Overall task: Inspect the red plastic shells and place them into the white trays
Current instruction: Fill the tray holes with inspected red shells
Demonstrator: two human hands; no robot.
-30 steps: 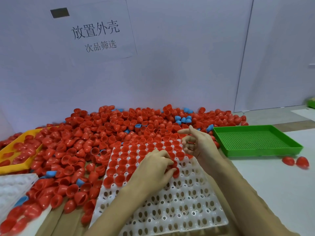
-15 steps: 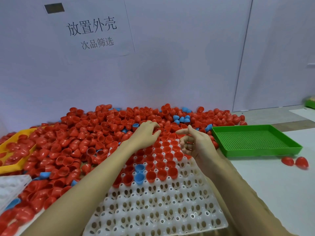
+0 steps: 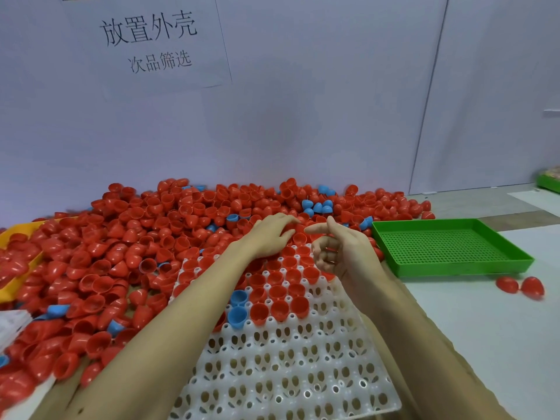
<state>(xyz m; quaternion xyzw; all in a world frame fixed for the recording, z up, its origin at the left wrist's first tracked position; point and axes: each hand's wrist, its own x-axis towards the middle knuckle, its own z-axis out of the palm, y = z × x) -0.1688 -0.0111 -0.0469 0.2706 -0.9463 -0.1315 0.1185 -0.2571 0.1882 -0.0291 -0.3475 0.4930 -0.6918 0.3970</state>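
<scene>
I see the left hand (image 3: 272,234) stretched out past the far edge of the white tray (image 3: 291,368), palm down with its fingers spread and relaxed over the heap of red shells (image 3: 145,237) on the counter (image 3: 485,322); the fingertips lie on the shells there, but I cannot tell whether any shell is actually caught under them. The right hand (image 3: 342,253) hovers just beside it above the tray's far right corner, forefinger and thumb pointing left, the other fingers curled in toward the palm with a bit of red showing between them, so it seems to be holding a shell, though most of it is hidden. The two hands are near each other but not touching. The tray lies in front of me, its far rows filled with red shells sitting mouth up, with two blue shells (image 3: 238,307) seated among them near the left forearm; the near rows are bare sockets. To the right stands a green perforated tray (image 3: 448,247), and just beyond its near corner two loose red shells (image 3: 519,286) lie on the counter. A yellow tray (image 3: 18,234) shows at the left edge under the heap. A paper sign (image 3: 151,40) with printed characters hangs on the wall behind.
</scene>
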